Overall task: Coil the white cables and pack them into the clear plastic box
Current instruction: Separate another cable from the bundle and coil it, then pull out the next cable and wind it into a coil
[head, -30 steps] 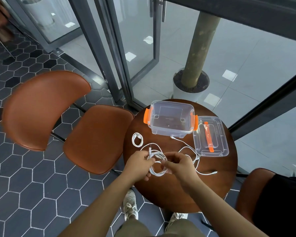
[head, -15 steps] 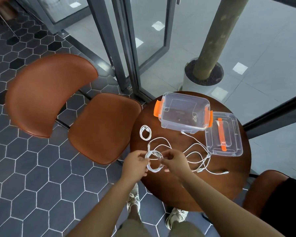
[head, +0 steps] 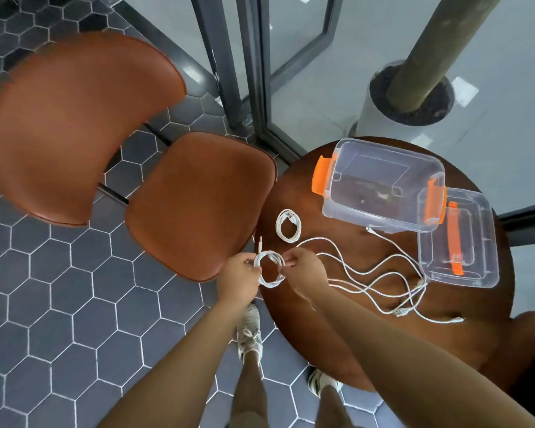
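Drifted toward the table's point(head: 337, 319) 9 o'clock edge since half a second earlier, the white cable coil point(head: 271, 270) hung between both hands, one end poking up at its 11 o'clock. The left hand point(head: 238, 281) gripped the coil's 9 o'clock side with curled fingers; the right hand point(head: 303, 273) pinched its 3 o'clock side. A small wound coil point(head: 288, 226) lay at the table's 10 o'clock. Loose cables point(head: 383, 282) snaked from centre toward 4 o'clock. The clear plastic box point(head: 368, 216) stood open at 1 o'clock, its lid point(head: 476, 264) just beside at 3 o'clock. A brown chair point(head: 198, 202) stood off the table's 9 o'clock.
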`<state>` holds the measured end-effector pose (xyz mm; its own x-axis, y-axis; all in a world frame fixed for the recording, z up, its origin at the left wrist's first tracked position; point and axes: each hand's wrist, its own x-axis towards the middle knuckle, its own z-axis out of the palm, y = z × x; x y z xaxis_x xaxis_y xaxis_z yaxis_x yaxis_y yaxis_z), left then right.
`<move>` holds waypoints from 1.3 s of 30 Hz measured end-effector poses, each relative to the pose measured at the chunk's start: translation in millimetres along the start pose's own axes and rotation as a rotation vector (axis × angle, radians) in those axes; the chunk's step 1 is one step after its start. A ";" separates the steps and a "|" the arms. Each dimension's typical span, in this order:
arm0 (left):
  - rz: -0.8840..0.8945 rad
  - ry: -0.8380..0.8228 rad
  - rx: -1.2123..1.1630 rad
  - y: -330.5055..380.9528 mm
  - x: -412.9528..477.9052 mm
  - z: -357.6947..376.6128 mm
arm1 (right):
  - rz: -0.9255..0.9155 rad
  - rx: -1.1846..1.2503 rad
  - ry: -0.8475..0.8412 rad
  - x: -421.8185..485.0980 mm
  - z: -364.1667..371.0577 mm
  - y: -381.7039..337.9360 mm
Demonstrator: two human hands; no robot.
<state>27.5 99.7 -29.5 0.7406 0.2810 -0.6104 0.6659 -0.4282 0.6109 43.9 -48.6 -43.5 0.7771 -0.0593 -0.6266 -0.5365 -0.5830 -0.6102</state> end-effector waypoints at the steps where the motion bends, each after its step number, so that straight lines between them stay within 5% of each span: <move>1: 0.006 -0.003 0.016 -2.7 5.2 1.5 | 0.002 -0.009 0.003 3.6 3.8 1.2; 18: 0.131 0.046 0.190 -1.3 17.0 37.8 | 0.044 -0.234 0.133 17.2 10.1 20.4; 32: 0.092 0.038 0.149 -0.7 11.6 24.1 | -0.016 -0.174 0.137 8.6 -23.4 14.7; 39: 0.226 -0.002 0.256 20.0 -17.1 23.9 | -0.065 -0.055 0.250 -33.1 -75.6 36.9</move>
<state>26.0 65.8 -18.9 0.8664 0.1525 -0.4754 0.4407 -0.6812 0.5846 23.3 -129.4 -8.6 0.8700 -0.2150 -0.4437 -0.4698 -0.6347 -0.6136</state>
